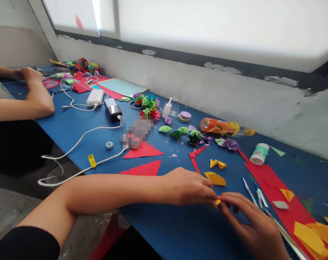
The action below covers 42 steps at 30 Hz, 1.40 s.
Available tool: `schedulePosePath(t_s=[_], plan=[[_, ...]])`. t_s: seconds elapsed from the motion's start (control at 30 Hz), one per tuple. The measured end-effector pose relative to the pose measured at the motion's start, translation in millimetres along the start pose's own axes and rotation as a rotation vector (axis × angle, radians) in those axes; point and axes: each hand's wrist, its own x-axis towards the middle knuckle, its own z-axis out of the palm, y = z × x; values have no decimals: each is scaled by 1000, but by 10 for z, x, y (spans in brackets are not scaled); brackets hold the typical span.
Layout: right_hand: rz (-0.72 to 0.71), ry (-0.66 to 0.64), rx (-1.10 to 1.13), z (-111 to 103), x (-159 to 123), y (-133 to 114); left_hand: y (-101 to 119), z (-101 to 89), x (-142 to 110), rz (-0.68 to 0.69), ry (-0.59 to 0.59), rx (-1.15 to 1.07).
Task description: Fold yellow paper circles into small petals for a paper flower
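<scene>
My left hand (189, 186) reaches across from the left, its fingertips pinched on a small piece of yellow paper (218, 202). From the lower right, my right hand (250, 218) meets it, thumb and forefinger closed on the same piece. Most of that paper is hidden by the fingers. Just beyond my left hand lie a yellow paper semicircle (215, 178) and a folded yellow paper piece (218, 164). A bent red paper strip (195, 159) is a little farther left. Tweezers (250, 191) and other slim metal tools rest beside my right hand.
Red paper (272, 180) with yellow scraps runs along the right. Farther back are an orange drink bottle (220, 127), a white tub (259, 154), a glue bottle (167, 108) and paper flowers (150, 104). White cables (82, 133) cross the left side, near another person's arm (36, 95).
</scene>
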Motion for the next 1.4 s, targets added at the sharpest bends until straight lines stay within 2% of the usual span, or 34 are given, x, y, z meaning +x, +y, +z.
schedulePosePath(t_s=[0.23, 0.33, 0.5, 0.77, 1.03, 1.4], plan=[[23, -4, 53, 2, 57, -46, -9, 11, 7, 24, 23, 64], [55, 42, 66, 10, 76, -95, 10, 29, -7, 19, 36, 96], [139, 65, 70, 5, 73, -108, 3, 65, -23, 36, 79, 15], [81, 22, 51, -7, 67, -15, -59, 58, 7, 59, -51, -71], [2, 28, 23, 12, 27, -50, -14, 54, -6, 27, -1, -48], [103, 29, 115, 25, 39, -106, -6, 121, -40, 5, 130, -73]])
